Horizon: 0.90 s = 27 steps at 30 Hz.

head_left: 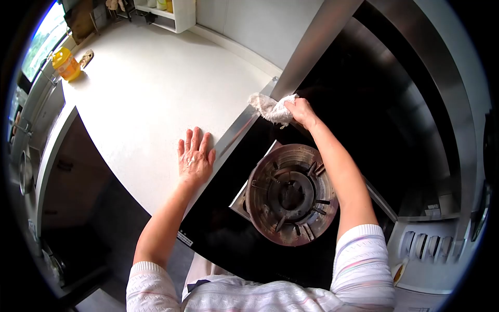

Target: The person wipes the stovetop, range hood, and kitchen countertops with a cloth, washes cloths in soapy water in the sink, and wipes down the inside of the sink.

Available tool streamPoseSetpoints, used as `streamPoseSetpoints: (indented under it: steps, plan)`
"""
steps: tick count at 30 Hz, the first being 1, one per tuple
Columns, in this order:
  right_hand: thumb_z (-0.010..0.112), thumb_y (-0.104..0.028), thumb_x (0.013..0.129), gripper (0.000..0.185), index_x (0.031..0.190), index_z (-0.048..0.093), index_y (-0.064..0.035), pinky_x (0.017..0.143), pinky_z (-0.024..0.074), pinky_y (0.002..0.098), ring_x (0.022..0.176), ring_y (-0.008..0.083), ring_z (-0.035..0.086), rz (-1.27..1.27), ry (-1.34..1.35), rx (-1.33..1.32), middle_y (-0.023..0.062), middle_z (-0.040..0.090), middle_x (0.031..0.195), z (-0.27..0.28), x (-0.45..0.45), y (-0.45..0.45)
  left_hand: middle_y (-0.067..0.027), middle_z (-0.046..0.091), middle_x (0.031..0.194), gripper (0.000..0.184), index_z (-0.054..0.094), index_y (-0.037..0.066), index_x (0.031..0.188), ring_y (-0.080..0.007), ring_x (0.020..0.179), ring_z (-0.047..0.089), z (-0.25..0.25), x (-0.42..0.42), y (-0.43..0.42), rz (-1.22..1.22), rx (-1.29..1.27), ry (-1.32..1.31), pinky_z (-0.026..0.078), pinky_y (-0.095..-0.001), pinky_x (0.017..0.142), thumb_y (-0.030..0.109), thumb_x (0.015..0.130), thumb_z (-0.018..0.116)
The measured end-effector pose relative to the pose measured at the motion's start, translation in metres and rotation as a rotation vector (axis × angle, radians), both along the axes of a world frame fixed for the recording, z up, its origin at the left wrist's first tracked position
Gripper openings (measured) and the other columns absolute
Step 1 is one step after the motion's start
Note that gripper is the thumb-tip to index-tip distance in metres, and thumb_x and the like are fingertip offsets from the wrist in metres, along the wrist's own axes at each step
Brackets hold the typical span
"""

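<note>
My right hand (301, 111) grips a crumpled whitish cloth (271, 107) at the back of the stove, where the metal edge strip (236, 134) meets the upright panel. Part of the cloth hangs over the strip toward the countertop. My left hand (195, 158) lies flat on the white countertop (150, 88), fingers spread, just left of the strip. Below my right forearm sits a round, stained burner ring (260, 208) with several metal prongs, on the black stove top (218, 229).
A yellow tub (66, 63) stands at the countertop's far left, beside a small brown object (87, 58). White shelves (176, 15) hold containers at the back. A dark glossy panel (374, 99) rises on the right. Plates (426, 245) stand in a rack at lower right.
</note>
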State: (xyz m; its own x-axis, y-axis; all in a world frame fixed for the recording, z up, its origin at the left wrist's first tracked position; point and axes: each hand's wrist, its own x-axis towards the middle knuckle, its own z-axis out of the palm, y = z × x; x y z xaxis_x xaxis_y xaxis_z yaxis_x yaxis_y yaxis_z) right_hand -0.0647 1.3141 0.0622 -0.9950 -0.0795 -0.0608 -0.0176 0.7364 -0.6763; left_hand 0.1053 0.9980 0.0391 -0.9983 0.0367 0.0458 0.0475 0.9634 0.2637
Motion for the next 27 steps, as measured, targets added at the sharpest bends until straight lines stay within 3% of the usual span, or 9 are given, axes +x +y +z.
streamPoseSetpoints:
  steps: [6, 9, 11, 12, 16, 18, 20, 22, 27]
  plan:
    - [0.057, -0.030, 0.082, 0.039, 0.072, 0.060, 0.0075, 0.055, 0.0455, 0.0365, 0.065, 0.0185, 0.064, -0.140, 0.186, -0.127, 0.0250, 0.059, 0.068, 0.066, 0.013, 0.011, -0.0130, 0.020, 0.147, 0.051, 0.037, 0.011, 0.135, -0.0293, 0.137, 0.012, 0.006, -0.003, 0.003, -0.001, 0.028, 0.023, 0.006, -0.0444, 0.110, 0.032, 0.089, 0.044]
    - [0.057, -0.032, 0.082, 0.038, 0.075, 0.062, 0.0052, 0.062, 0.0484, 0.0388, 0.069, 0.0281, 0.065, -0.102, 0.108, -0.056, 0.0251, 0.061, 0.074, 0.041, 0.008, -0.009, -0.0127, 0.020, 0.147, 0.051, 0.037, 0.012, 0.135, -0.0285, 0.137, 0.012, 0.006, -0.004, 0.004, 0.007, -0.006, 0.007, 0.006, -0.0438, 0.110, 0.032, 0.088, 0.043]
    - [0.059, -0.031, 0.082, 0.037, 0.076, 0.062, 0.0060, 0.057, 0.0466, 0.0333, 0.060, 0.0190, 0.061, -0.111, 0.338, 0.211, 0.0152, 0.062, 0.064, 0.018, 0.002, -0.018, -0.0120, 0.020, 0.147, 0.052, 0.037, 0.012, 0.135, -0.0280, 0.137, 0.012, 0.009, -0.005, 0.004, 0.017, -0.007, -0.009, 0.006, -0.0437, 0.110, 0.031, 0.088, 0.043]
    - [0.059, -0.034, 0.081, 0.041, 0.079, 0.062, 0.0069, 0.061, 0.0476, 0.0351, 0.062, 0.0245, 0.062, -0.142, 0.211, 0.119, 0.0212, 0.060, 0.067, 0.032, 0.006, -0.017, -0.0117, 0.020, 0.147, 0.052, 0.037, 0.013, 0.135, -0.0278, 0.137, 0.012, 0.009, -0.003, 0.005, 0.017, 0.001, -0.024, 0.006, -0.0436, 0.111, 0.031, 0.088, 0.043]
    - [0.057, -0.021, 0.089, 0.023, 0.080, 0.066, -0.0007, 0.061, 0.0445, 0.0246, 0.066, 0.0062, 0.054, -0.190, 0.359, -0.496, -0.0004, 0.064, 0.075, 0.108, 0.031, 0.013, -0.0105, 0.019, 0.147, 0.051, 0.036, 0.013, 0.136, -0.0272, 0.138, 0.011, 0.011, -0.003, 0.008, 0.025, -0.012, -0.045, 0.007, -0.0440, 0.110, 0.032, 0.088, 0.042]
    - [0.057, -0.026, 0.088, 0.033, 0.063, 0.059, -0.0054, 0.046, 0.0358, 0.0248, 0.049, 0.0058, 0.042, -0.185, 0.539, -0.580, -0.0043, 0.051, 0.055, 0.143, 0.055, 0.041, -0.0104, 0.019, 0.148, 0.051, 0.035, 0.013, 0.136, -0.0272, 0.138, 0.011, 0.012, -0.002, 0.009, 0.020, -0.030, -0.053, 0.007, -0.0446, 0.110, 0.032, 0.090, 0.041]
    - [0.059, -0.027, 0.088, 0.027, 0.099, 0.063, -0.0023, 0.077, 0.0444, 0.0261, 0.086, 0.0119, 0.058, -0.313, 0.421, -0.602, 0.0057, 0.064, 0.094, 0.174, 0.096, 0.083, -0.0105, 0.019, 0.148, 0.051, 0.035, 0.012, 0.136, -0.0276, 0.138, 0.011, 0.011, -0.003, 0.007, 0.019, -0.028, -0.056, 0.007, -0.0450, 0.110, 0.032, 0.090, 0.041]
    - [0.059, -0.025, 0.087, 0.030, 0.104, 0.061, 0.0004, 0.087, 0.0452, 0.0304, 0.096, 0.0159, 0.059, -0.413, 0.524, -0.674, 0.0093, 0.063, 0.101, 0.188, 0.130, 0.122, -0.0119, 0.019, 0.147, 0.051, 0.035, 0.011, 0.136, -0.0288, 0.137, 0.011, 0.008, -0.004, 0.005, 0.004, -0.026, -0.033, 0.007, -0.0457, 0.110, 0.032, 0.089, 0.040]
    - [0.056, -0.024, 0.089, 0.025, 0.094, 0.062, 0.0002, 0.072, 0.0482, 0.0297, 0.081, 0.0144, 0.061, -0.453, 0.548, -0.616, 0.0091, 0.065, 0.092, 0.200, 0.124, 0.113, -0.0111, 0.019, 0.148, 0.051, 0.035, 0.011, 0.136, -0.0283, 0.138, 0.011, 0.007, -0.002, 0.006, 0.016, -0.007, -0.001, 0.007, -0.0455, 0.110, 0.029, 0.089, 0.041]
